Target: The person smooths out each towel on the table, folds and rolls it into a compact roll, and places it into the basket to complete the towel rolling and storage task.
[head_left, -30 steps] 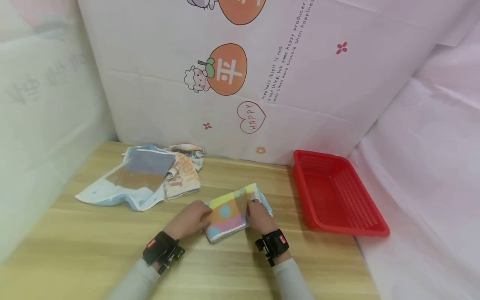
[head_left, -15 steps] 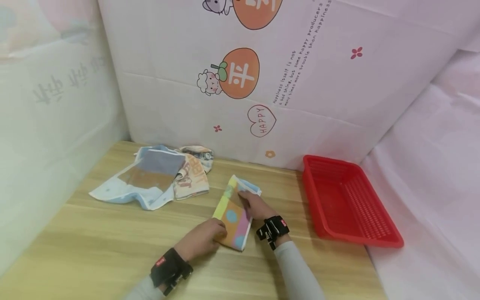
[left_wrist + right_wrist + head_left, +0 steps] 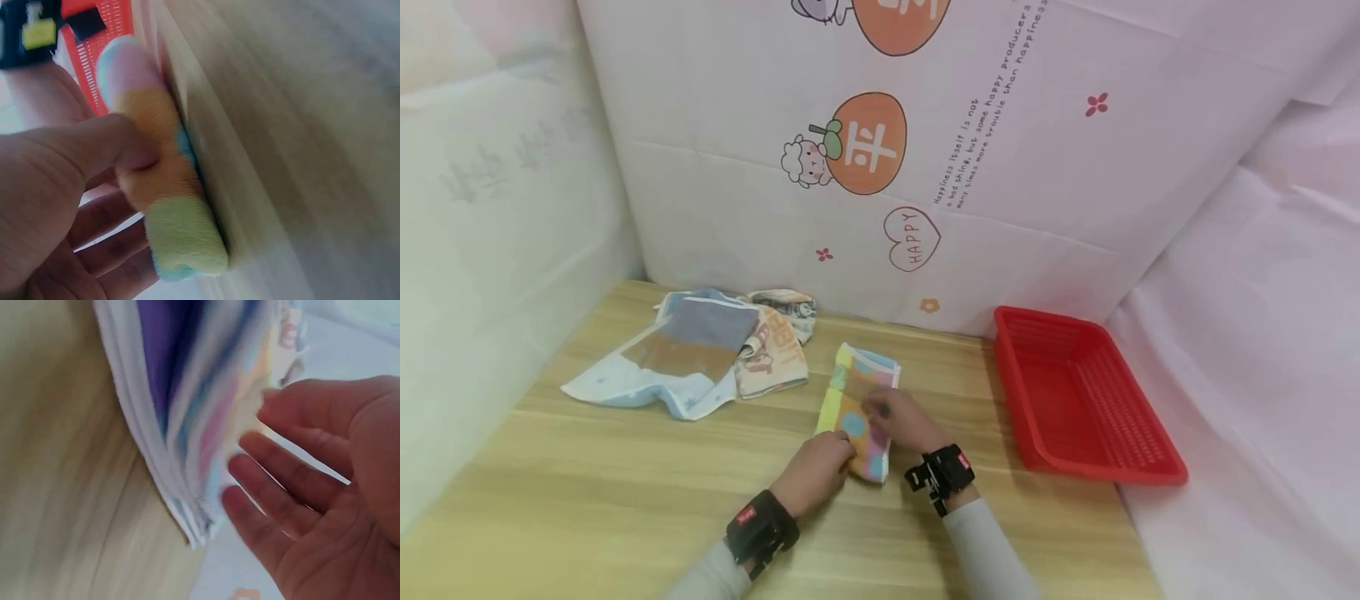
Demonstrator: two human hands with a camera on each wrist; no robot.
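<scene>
A folded multicolour towel [image 3: 853, 423], yellow, orange, pink and blue with spots, lies on the wooden table in front of me. At its near left edge, my left hand [image 3: 816, 468] pinches the cloth. The left wrist view shows the thumb [image 3: 128, 147] pressed on a thick rounded fold [image 3: 184, 228], with the other fingers behind it. Over the towel's right side sits my right hand [image 3: 910, 419]. Seen from the right wrist, its fingers [image 3: 269, 500] are spread and loosely bent beside the layered white-edged side of the towel [image 3: 134, 394], fingertips at the cloth without gripping it.
Back left on the table [image 3: 625, 492] lies a rumpled blue-white towel [image 3: 688, 350] with grey and brown patches. A cream printed cloth [image 3: 775, 358] overlaps its right side. A red plastic basket [image 3: 1030, 408] stands at the right. White printed sheeting [image 3: 737, 217] walls the table's back and sides.
The towel has turned from lying crosswise to pointing away from me. My left hand has shifted to its near end. The right hand has loosened from its far part and come nearer.
</scene>
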